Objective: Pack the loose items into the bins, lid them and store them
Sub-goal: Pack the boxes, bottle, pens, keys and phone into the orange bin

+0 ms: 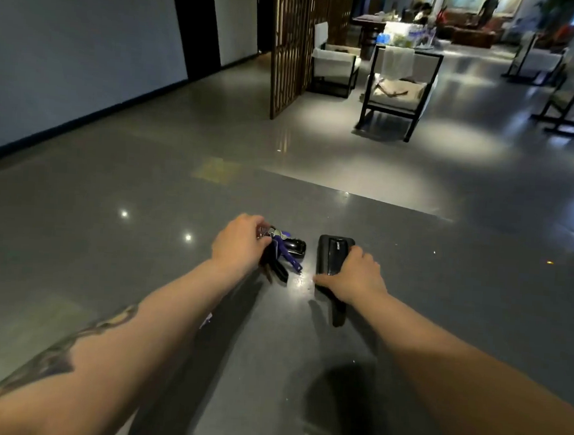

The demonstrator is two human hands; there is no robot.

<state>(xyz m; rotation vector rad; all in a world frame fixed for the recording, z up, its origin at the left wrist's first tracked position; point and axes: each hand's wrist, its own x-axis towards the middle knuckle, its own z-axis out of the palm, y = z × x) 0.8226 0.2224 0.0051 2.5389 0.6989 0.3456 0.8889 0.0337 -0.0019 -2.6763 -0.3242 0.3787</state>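
My left hand (239, 244) pinches the ring of a bunch of black and purple keys (281, 254) lying on the glossy dark grey surface (140, 258). Just beside it, my right hand (354, 278) curls around a flat black rectangular wallet (330, 254) resting there.

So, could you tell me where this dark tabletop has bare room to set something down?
Bare room: left of the left hand, and right of the right hand. Crowded: between them, the bunch of keys with purple tags and the black rectangular case.
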